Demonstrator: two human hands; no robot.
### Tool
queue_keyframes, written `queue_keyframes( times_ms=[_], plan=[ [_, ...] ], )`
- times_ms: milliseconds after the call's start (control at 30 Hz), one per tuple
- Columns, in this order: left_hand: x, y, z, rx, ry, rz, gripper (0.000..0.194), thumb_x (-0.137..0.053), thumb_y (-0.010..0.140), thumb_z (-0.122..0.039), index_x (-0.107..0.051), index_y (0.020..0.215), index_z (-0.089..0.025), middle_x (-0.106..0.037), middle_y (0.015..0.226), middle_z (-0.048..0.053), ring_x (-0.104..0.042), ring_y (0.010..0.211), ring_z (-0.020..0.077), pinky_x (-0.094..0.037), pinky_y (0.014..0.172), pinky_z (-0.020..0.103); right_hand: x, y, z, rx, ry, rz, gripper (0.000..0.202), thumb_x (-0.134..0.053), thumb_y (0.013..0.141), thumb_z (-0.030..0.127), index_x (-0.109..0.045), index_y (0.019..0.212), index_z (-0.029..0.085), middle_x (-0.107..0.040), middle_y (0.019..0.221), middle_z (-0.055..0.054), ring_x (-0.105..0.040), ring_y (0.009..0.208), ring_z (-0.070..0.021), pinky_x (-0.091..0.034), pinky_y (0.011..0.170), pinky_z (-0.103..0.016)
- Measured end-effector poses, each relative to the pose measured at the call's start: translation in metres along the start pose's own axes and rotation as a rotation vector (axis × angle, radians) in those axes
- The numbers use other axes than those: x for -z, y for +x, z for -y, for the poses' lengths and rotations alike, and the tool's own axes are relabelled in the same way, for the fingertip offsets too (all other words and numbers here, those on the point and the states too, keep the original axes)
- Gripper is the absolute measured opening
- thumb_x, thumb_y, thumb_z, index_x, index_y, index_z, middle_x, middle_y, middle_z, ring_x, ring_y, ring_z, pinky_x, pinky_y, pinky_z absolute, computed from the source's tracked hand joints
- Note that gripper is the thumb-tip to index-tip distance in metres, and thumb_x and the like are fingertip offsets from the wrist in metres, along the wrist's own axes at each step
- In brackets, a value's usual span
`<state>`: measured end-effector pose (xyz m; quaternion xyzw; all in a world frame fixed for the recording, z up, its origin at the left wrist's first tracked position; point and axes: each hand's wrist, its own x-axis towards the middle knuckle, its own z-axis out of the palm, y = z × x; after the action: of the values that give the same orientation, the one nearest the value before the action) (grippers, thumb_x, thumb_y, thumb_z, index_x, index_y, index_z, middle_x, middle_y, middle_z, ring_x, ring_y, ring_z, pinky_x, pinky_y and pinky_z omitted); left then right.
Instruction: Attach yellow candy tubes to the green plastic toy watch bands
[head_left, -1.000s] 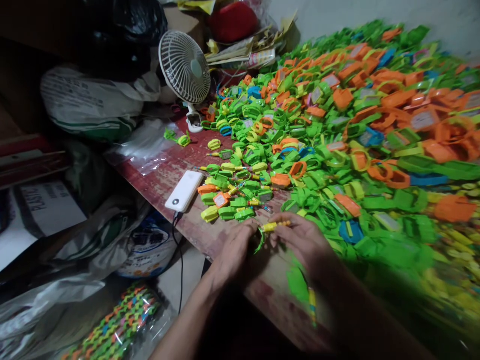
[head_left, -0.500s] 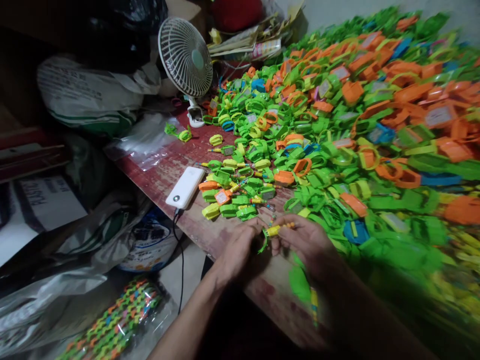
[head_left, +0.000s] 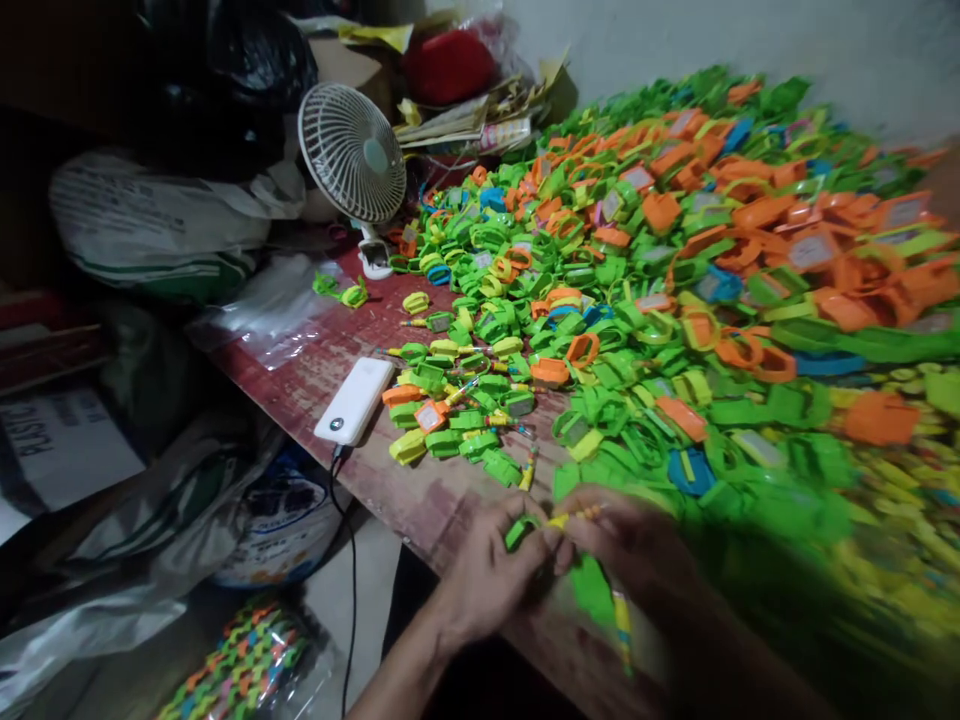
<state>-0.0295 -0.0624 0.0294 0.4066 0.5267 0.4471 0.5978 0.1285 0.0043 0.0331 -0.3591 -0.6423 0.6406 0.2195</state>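
My left hand [head_left: 491, 565] is closed around a green plastic toy watch [head_left: 519, 533], part of it hidden by the fingers. My right hand [head_left: 626, 535] pinches a slim yellow tube [head_left: 566, 519] with orange bits at its end; the tube meets the watch between both hands' fingertips. Under my right hand is another green plastic piece [head_left: 592, 590], beside a second yellow tube [head_left: 622, 620]; whether that hand holds them I cannot tell. Just beyond my fingers, a group of toy watches [head_left: 431, 415] with coloured tubes lies on the worn red table [head_left: 420, 490].
A large heap of green, orange, yellow and blue toy watches [head_left: 660, 260] covers the right side. A white power bank [head_left: 354, 400] with a black cable [head_left: 354, 570] lies near the table edge. Behind stand a fan [head_left: 352, 155] and clear plastic bags [head_left: 274, 310].
The view has shifted, so the table scene sits lower and further left. Both hands have drawn slightly nearer to me, and my left fingers have closed further over the green watch.
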Motion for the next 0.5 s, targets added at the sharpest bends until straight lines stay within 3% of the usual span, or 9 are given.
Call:
queue_keyframes(
  times_ms=[167, 200, 267, 333, 400, 500],
  plan=[
    [-0.002, -0.010, 0.013, 0.083, 0.034, 0.021, 0.038, -0.056, 0.085, -0.053, -0.055, 0.082, -0.016, -0.053, 0.063, -0.003, -0.035, 0.049, 0.0075, -0.024, 0.046, 0.017, -0.010, -0.011, -0.003, -0.024, -0.023, -0.126, 0.015, -0.056, 0.082, 0.028, -0.061, 0.071, 0.019, -0.065, 0.063, -0.001, -0.064, 0.061, -0.0160, -0.052, 0.060, -0.026],
    [0.002, -0.010, 0.009, 0.059, 0.072, 0.022, 0.038, -0.056, 0.086, -0.053, -0.056, 0.082, -0.015, -0.053, 0.064, -0.002, -0.038, 0.051, 0.0082, -0.027, 0.047, 0.018, -0.010, -0.011, -0.004, -0.031, -0.016, -0.137, 0.010, -0.057, 0.082, 0.028, -0.062, 0.080, 0.019, -0.065, 0.063, 0.000, -0.064, 0.061, -0.0157, -0.052, 0.059, -0.026],
    [0.015, -0.007, -0.007, -0.033, 0.193, -0.021, 0.036, -0.055, 0.087, -0.051, -0.060, 0.084, -0.016, -0.057, 0.068, -0.001, -0.046, 0.057, 0.0108, -0.034, 0.052, 0.019, -0.008, -0.007, -0.005, -0.018, 0.025, -0.117, 0.024, -0.058, 0.083, 0.028, -0.059, 0.106, 0.019, -0.063, 0.065, 0.002, -0.062, 0.058, -0.0148, -0.051, 0.058, -0.026],
    [0.035, 0.003, -0.029, -0.145, 0.379, -0.154, 0.034, -0.053, 0.089, -0.049, -0.062, 0.087, -0.017, -0.058, 0.071, 0.000, -0.051, 0.063, 0.0135, -0.038, 0.055, 0.021, -0.004, -0.001, -0.005, 0.030, 0.035, -0.115, 0.033, -0.056, 0.086, 0.028, -0.054, 0.117, 0.018, -0.060, 0.066, 0.003, -0.059, 0.056, -0.0140, -0.050, 0.056, -0.026],
    [0.058, 0.021, -0.049, -0.231, 0.607, -0.314, 0.033, -0.050, 0.091, -0.049, -0.062, 0.090, -0.018, -0.058, 0.071, 0.001, -0.054, 0.067, 0.0163, -0.042, 0.060, 0.024, 0.000, 0.008, -0.005, 0.117, -0.085, -0.191, 0.024, -0.053, 0.089, 0.029, -0.059, 0.110, 0.018, -0.060, 0.066, 0.001, -0.058, 0.056, -0.0143, -0.049, 0.057, -0.027],
    [0.087, 0.050, -0.062, -0.385, 0.995, -0.481, 0.030, -0.055, 0.088, -0.042, -0.062, 0.103, -0.016, -0.064, 0.100, 0.009, -0.057, 0.098, 0.0267, -0.045, 0.089, 0.040, 0.000, 0.023, -0.005, 0.325, -0.444, -0.308, 0.020, -0.050, 0.092, 0.026, -0.067, 0.095, 0.017, -0.068, 0.084, -0.007, -0.063, 0.075, -0.0190, -0.050, 0.070, -0.032]
  ],
)
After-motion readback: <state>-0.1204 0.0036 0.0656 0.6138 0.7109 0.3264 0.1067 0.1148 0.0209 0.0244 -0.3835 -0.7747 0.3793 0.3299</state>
